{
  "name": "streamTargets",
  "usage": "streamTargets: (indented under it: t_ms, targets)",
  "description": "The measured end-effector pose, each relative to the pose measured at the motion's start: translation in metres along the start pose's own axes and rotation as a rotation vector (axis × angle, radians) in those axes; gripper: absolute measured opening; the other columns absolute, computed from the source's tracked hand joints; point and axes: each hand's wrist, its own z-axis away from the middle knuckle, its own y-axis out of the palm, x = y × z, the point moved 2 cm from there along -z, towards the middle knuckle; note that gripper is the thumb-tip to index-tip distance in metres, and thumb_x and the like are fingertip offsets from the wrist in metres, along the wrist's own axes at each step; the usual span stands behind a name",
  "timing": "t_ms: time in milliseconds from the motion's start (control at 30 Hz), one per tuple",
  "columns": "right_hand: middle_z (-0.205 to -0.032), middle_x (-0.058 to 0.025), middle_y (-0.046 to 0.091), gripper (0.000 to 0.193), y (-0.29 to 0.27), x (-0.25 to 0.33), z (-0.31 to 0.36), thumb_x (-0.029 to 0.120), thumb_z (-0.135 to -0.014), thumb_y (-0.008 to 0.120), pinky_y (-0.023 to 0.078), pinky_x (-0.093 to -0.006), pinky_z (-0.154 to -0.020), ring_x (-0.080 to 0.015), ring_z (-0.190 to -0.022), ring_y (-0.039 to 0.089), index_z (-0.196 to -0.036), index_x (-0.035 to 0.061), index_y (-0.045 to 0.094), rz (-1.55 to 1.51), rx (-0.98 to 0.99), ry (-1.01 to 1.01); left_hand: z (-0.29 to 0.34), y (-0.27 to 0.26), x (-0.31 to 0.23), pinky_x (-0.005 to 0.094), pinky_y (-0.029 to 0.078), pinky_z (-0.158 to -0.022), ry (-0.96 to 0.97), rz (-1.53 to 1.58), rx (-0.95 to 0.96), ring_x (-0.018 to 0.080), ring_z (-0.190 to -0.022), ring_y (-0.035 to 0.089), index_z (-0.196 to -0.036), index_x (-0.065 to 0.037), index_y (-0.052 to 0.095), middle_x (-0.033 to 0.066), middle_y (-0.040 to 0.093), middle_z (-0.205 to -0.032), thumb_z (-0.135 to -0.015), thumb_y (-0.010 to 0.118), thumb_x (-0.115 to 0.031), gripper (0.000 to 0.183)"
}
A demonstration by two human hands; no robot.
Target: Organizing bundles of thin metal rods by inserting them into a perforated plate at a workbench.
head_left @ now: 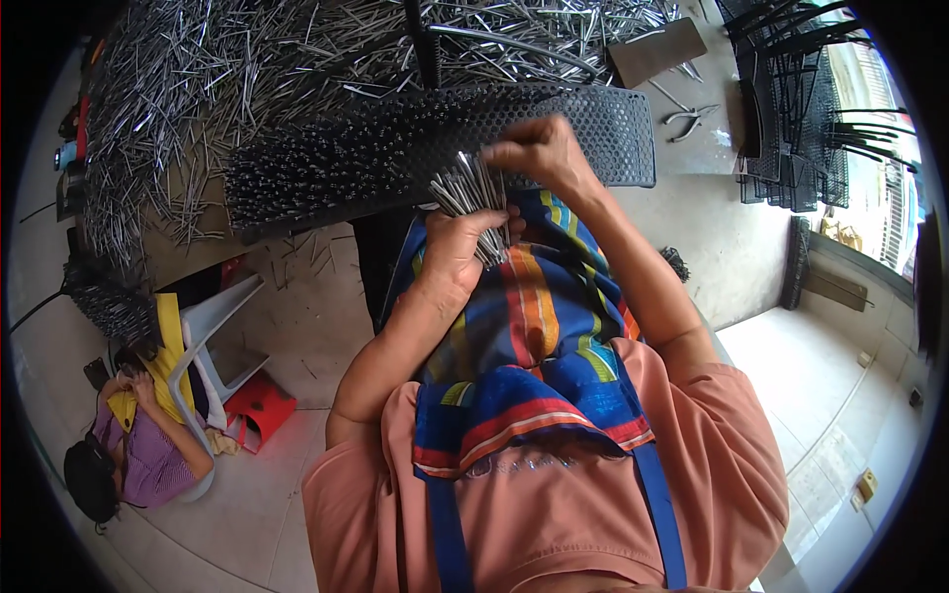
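My left hand [460, 242] is closed around a bundle of thin silvery metal rods [465, 193], which fan out at their upper ends above my lap. Close by, to the upper right of the bundle, is my right hand [542, 153], with its fingers bent together and slightly blurred. Whether a rod is pinched in its fingertips cannot be made out. Just beyond both hands lies a long black perforated rack [603, 138]. Rods stand upright in many of its holes on the left and middle, while holes at the right end are bare.
Loose metal rods [247, 69] cover the worktable in a large heap. At the right are a brown flat piece [657, 51], pliers [692, 121] and black wire racks [791, 109]. Another person [158, 435] sits at the lower left beside a grey chair [213, 341] and red bag [262, 410].
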Motion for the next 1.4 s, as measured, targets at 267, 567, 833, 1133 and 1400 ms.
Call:
streamTargets:
  t_ms: [267,567,833,1133,1400]
  targets:
    - [-0.058,-0.0002,0.057,0.014,0.011,-0.018,0.03,0.011,-0.081,0.073,0.035,-0.0251,-0.045,-0.0054,-0.048,0.046,-0.074,0.0,0.068,-0.52,0.234,0.273,0.004,0.005,0.005,0.0359,0.063,-0.059,0.025,-0.054,0.012,0.0256,-0.069,0.071,-0.107,0.001,0.062,0.0116,0.069,-0.09,-0.075,0.06,0.015,0.035]
    - [-0.063,-0.0001,0.06,0.008,-0.002,-0.016,0.023,0.008,-0.085,0.071,0.035,-0.0216,-0.046,-0.006,-0.049,0.048,-0.084,0.0003,0.07,-0.624,0.112,0.232,-0.007,-0.009,0.014,0.0391,0.062,-0.059,0.215,-0.13,0.028,0.0255,-0.07,0.071,-0.103,-0.002,0.064,0.012,0.07,-0.091,-0.078,0.063,0.012,0.028]
    - [-0.078,-0.0019,0.065,0.007,-0.016,-0.014,-0.005,-0.004,-0.082,0.071,0.046,-0.0196,-0.057,-0.0065,-0.064,0.058,-0.088,-0.0021,0.071,-0.562,-0.495,-0.336,-0.005,-0.008,0.016,0.0357,0.06,-0.064,-0.151,-0.104,-0.029,0.0261,-0.076,0.072,-0.107,-0.001,0.066,0.0128,0.071,-0.09,-0.082,0.065,0.003,0.026]
    - [-0.083,-0.0051,0.068,0.011,-0.016,-0.002,-0.014,-0.004,-0.077,0.074,0.049,-0.0223,-0.064,-0.0091,-0.072,0.062,-0.087,-0.0012,0.072,-0.265,-0.503,-0.478,-0.006,-0.009,0.015,0.0369,0.061,-0.063,-0.081,-0.124,-0.081,0.0283,-0.071,0.071,-0.102,0.002,0.066,0.0162,0.07,-0.086,-0.079,0.062,0.007,0.024]
    - [-0.081,-0.0049,0.067,0.015,-0.001,-0.001,-0.016,-0.005,-0.076,0.074,0.051,-0.0235,-0.062,-0.0101,-0.071,0.065,-0.091,-0.0016,0.071,-0.193,-0.533,-0.395,-0.005,-0.005,0.012,0.0349,0.058,-0.056,-0.046,-0.085,-0.126,0.0271,-0.063,0.069,-0.09,0.005,0.065,0.0164,0.07,-0.079,-0.077,0.063,0.008,0.013]
